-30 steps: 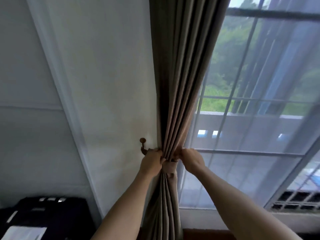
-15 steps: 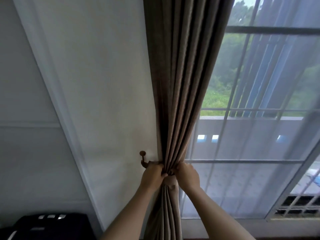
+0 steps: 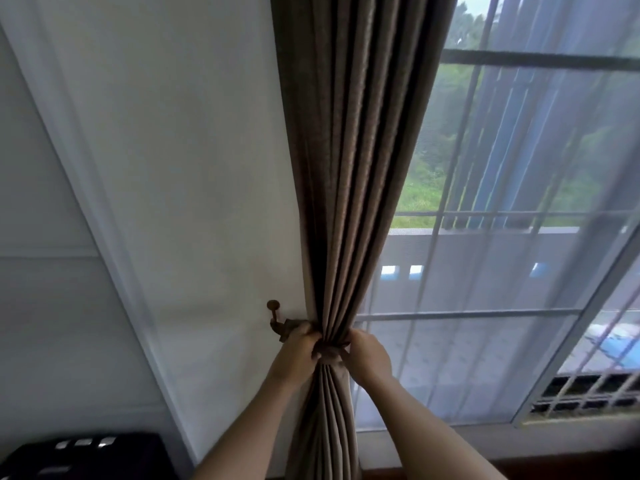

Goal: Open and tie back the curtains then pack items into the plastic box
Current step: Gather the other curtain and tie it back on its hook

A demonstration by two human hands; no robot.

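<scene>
Beside wall hook (image 3: 275, 315), both hands gripping tieback (image 3: 329, 353), curtain (image 3: 349, 161) gathered

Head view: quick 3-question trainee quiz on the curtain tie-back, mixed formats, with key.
1. True or false: the brown curtain is gathered into one bunch beside the window.
2. The wall hook sits on which side of the curtain in the picture: A left, B right?
3. Fill in: both hands, left hand and right hand, hold the ____ wrapped round the curtain.

Key: 1 true. 2 A. 3 tie-back band.
</scene>
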